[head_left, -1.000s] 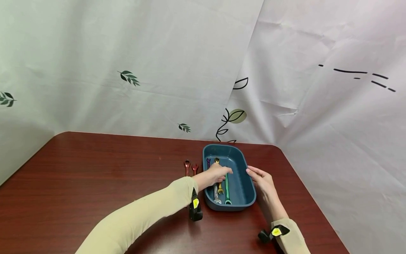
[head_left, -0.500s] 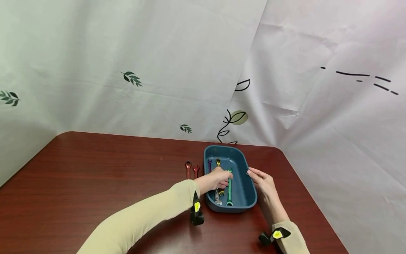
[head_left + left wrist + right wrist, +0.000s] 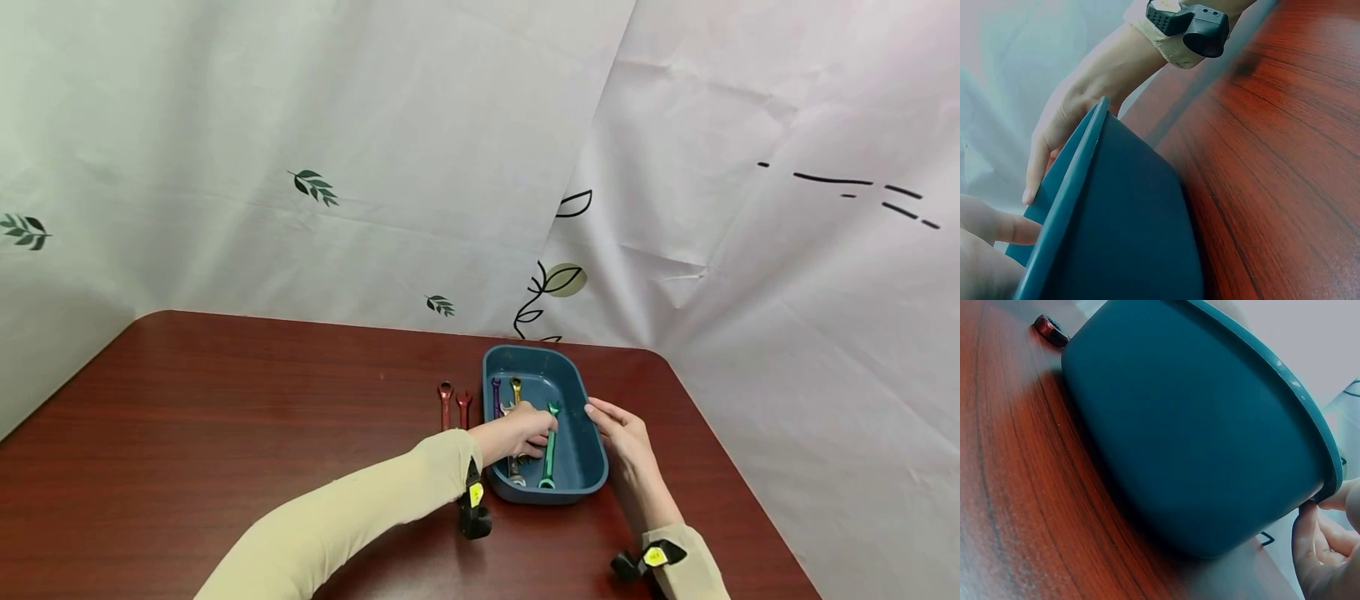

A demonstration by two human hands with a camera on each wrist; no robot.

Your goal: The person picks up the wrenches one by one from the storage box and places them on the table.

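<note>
A blue rectangular bin [image 3: 551, 497] stands on the table with several combination wrenches inside. My left hand [image 3: 527, 427] reaches over its left wall and pinches a green wrench [image 3: 549, 467] near the upper end. Under that hand lie a purple wrench [image 3: 496, 397], a yellow wrench [image 3: 516, 387] and a silver wrench [image 3: 516, 477], partly covered by it. My right hand [image 3: 624, 437] pinches the bin's right rim between thumb and fingers, as the right wrist view also shows, with the thumb [image 3: 1307, 540] against the outer wall.
Two red wrenches, one [image 3: 446, 407] beside the other [image 3: 464, 408], lie left of the bin, their lower ends hidden by the left sleeve [image 3: 360, 508]. The brown table [image 3: 262, 400] ends at a white printed curtain [image 3: 375, 167] behind.
My left hand has shifted right and slightly toward me, and the green wrench has slid right with it, its upper end now tilted right. The right hand keeps its hold on the rim.
</note>
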